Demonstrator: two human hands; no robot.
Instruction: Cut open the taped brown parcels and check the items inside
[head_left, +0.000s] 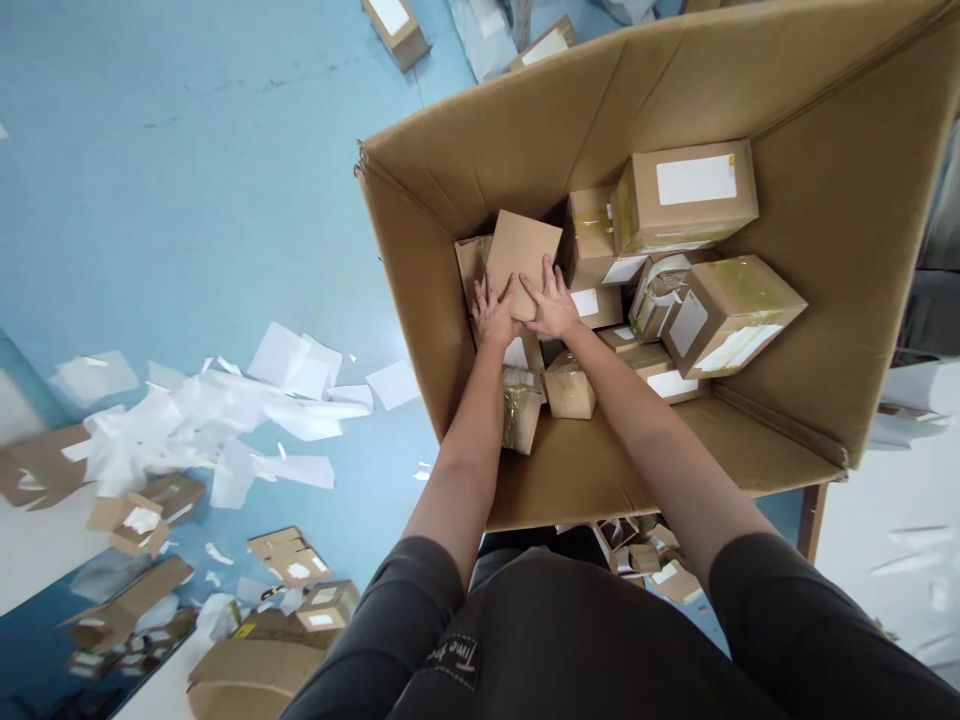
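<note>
Inside a large open carton [412, 270], both my arms reach down to a small plain cardboard box [523, 250]. My left hand [495, 312] grips this box at its lower left edge, thumb on the top face. On its right edge lies my right hand [553, 303], with fingers spread along the side and the thumb on top. The box sits tilted over other parcels. Just below my hands are a tape-wrapped parcel [520, 415] and a small brown box [570, 388]. The undersides of the held box and some fingertips are hidden.
Labelled boxes, including a taped one [694, 195] and another [731, 315], fill the carton's right side. White paper sheets [225, 410] litter the blue floor at left. Opened boxes [131, 522] lie lower left, and a loose parcel [397, 32] is beyond the carton.
</note>
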